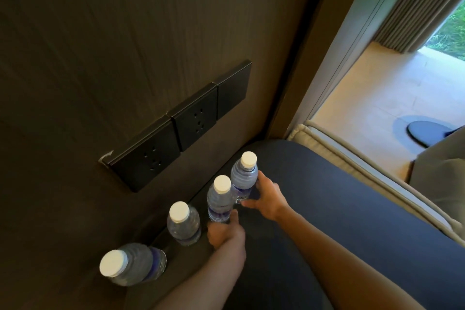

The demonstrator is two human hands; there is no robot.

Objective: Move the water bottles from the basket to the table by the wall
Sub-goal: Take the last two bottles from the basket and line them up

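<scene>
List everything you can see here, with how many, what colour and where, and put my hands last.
water bottles: four, clear with white caps, upright in a row on the table along the wall
table: one, dark, against the wall
wall sockets: three plates, black, on the wall above the bottles
curtain: one, grey, upper right by the window
left hand: around the third bottle's base
right hand: around the farthest bottle's base

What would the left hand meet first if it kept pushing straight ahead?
The bottle it holds is in the way; beyond it, likely the dark wall panel, though depth is unclear. The left hand points toward the wall.
</scene>
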